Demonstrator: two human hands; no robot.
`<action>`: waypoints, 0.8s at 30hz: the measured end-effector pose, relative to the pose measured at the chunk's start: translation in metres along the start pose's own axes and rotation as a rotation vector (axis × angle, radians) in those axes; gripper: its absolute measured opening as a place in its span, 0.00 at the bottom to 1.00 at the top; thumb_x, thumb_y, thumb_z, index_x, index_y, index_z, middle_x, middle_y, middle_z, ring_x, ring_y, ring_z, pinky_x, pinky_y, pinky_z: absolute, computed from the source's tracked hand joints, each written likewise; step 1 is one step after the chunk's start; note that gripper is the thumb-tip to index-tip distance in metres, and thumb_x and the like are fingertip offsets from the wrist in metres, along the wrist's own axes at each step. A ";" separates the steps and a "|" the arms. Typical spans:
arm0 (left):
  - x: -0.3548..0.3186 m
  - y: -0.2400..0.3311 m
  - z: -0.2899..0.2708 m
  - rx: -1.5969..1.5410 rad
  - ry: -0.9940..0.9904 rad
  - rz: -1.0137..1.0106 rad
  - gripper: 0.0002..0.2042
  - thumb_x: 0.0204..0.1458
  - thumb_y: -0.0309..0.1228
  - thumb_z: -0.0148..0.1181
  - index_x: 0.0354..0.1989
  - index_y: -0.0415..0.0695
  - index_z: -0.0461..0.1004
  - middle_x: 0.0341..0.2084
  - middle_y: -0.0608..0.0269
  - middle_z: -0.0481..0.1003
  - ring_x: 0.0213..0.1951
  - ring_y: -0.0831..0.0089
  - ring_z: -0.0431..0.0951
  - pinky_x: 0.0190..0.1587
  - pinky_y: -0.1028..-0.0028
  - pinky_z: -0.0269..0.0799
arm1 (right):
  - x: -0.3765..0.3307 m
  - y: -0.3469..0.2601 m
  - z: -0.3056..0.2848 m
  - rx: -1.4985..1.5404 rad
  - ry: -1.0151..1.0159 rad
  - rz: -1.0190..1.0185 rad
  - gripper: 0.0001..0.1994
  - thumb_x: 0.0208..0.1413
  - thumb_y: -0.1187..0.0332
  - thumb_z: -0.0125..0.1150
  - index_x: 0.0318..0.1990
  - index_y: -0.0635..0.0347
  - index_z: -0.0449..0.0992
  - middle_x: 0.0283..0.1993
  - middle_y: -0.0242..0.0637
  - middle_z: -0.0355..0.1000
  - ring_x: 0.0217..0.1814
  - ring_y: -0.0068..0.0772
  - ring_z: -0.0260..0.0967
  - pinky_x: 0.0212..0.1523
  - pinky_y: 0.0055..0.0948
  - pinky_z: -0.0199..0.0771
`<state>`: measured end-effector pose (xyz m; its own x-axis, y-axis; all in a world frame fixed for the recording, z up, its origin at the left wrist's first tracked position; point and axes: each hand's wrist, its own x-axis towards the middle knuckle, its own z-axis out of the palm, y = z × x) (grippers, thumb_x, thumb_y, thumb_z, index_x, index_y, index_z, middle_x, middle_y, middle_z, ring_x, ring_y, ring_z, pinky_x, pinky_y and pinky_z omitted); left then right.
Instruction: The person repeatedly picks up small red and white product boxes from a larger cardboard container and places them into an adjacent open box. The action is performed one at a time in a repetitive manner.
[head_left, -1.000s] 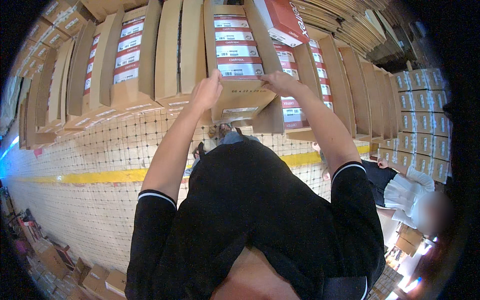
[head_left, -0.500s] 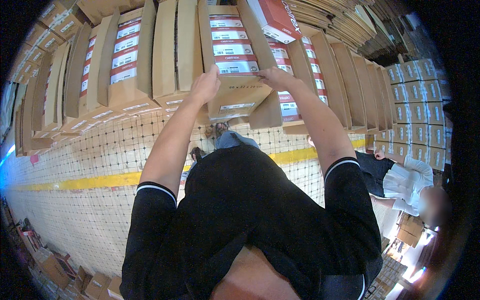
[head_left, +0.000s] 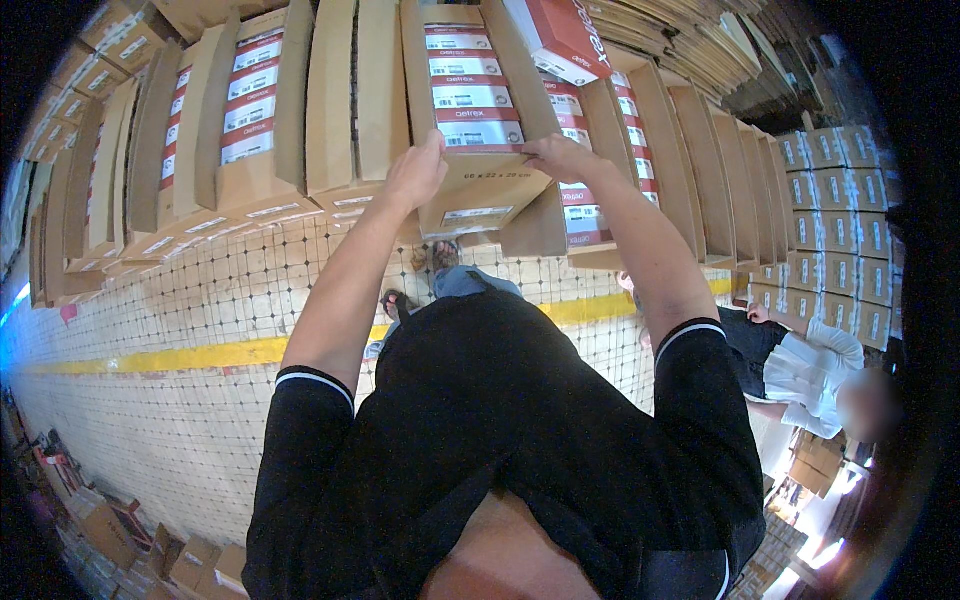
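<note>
Straight ahead of me stands an open brown cardboard carton (head_left: 490, 190), its flaps raised along both sides. Inside it is a row of red-and-white shoeboxes (head_left: 470, 97). My left hand (head_left: 418, 172) grips the carton's near left corner, fingers closed at the top edge. At the near right corner, my right hand (head_left: 560, 158) is closed on the same edge, its thumb and fingers partly hidden. A larger red-and-white box (head_left: 560, 40) lies tilted across the cartons just beyond my right hand.
Similar open cartons (head_left: 235, 185) line up to the left, more open cartons (head_left: 690, 170) to the right. Sealed cartons (head_left: 835, 225) are stacked at far right, with flattened cardboard (head_left: 680, 45) behind. A person in a white shirt (head_left: 800, 365) is at right. A yellow line (head_left: 200, 355) crosses the tiled floor.
The carton and both hands appear slightly farther right in the picture. My grip on the near edge is unchanged. More of my left foot shows beneath me.
</note>
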<state>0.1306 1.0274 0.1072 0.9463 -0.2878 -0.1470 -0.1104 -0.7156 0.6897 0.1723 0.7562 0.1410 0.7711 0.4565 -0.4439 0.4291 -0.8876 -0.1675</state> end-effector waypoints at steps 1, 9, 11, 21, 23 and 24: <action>0.000 0.000 0.001 0.008 -0.005 -0.005 0.11 0.55 0.29 0.47 0.45 0.41 0.61 0.33 0.39 0.75 0.39 0.42 0.75 0.42 0.51 0.68 | 0.000 0.000 0.000 -0.010 -0.012 -0.012 0.18 0.57 0.62 0.56 0.54 0.56 0.72 0.45 0.51 0.75 0.51 0.53 0.71 0.52 0.45 0.71; -0.002 -0.011 0.014 0.001 0.017 -0.005 0.11 0.55 0.29 0.47 0.46 0.42 0.61 0.32 0.38 0.75 0.38 0.42 0.76 0.42 0.50 0.69 | 0.005 0.017 0.024 -0.014 -0.016 -0.022 0.16 0.57 0.62 0.53 0.51 0.54 0.73 0.42 0.50 0.75 0.44 0.53 0.74 0.46 0.46 0.74; -0.013 -0.016 0.033 0.040 0.012 -0.066 0.12 0.55 0.29 0.48 0.47 0.42 0.61 0.32 0.38 0.75 0.38 0.42 0.76 0.41 0.49 0.70 | -0.002 0.011 0.049 -0.054 0.034 -0.027 0.14 0.57 0.62 0.53 0.49 0.54 0.73 0.39 0.49 0.76 0.41 0.53 0.75 0.43 0.47 0.76; -0.060 -0.033 0.087 0.012 -0.066 -0.277 0.15 0.56 0.38 0.52 0.49 0.47 0.62 0.37 0.47 0.76 0.40 0.50 0.77 0.40 0.53 0.70 | -0.057 -0.041 0.149 0.235 0.232 0.133 0.13 0.53 0.64 0.58 0.45 0.58 0.72 0.47 0.43 0.73 0.52 0.44 0.71 0.54 0.41 0.69; -0.051 -0.030 0.086 0.012 -0.101 -0.337 0.16 0.55 0.37 0.55 0.48 0.47 0.62 0.36 0.48 0.75 0.40 0.50 0.77 0.41 0.53 0.70 | -0.058 -0.042 0.148 0.254 0.186 0.160 0.15 0.53 0.64 0.59 0.46 0.57 0.72 0.47 0.43 0.73 0.52 0.43 0.70 0.53 0.40 0.69; -0.048 -0.029 0.086 0.009 -0.110 -0.360 0.16 0.54 0.37 0.56 0.48 0.46 0.62 0.36 0.48 0.75 0.40 0.50 0.76 0.41 0.53 0.70 | -0.061 -0.044 0.150 0.275 0.226 0.139 0.15 0.53 0.63 0.59 0.47 0.57 0.71 0.47 0.43 0.73 0.52 0.43 0.70 0.52 0.40 0.70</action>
<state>0.0622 1.0073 0.0333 0.8869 -0.0831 -0.4545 0.2200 -0.7891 0.5735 0.0357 0.7580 0.0432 0.9106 0.3050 -0.2789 0.1942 -0.9114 -0.3628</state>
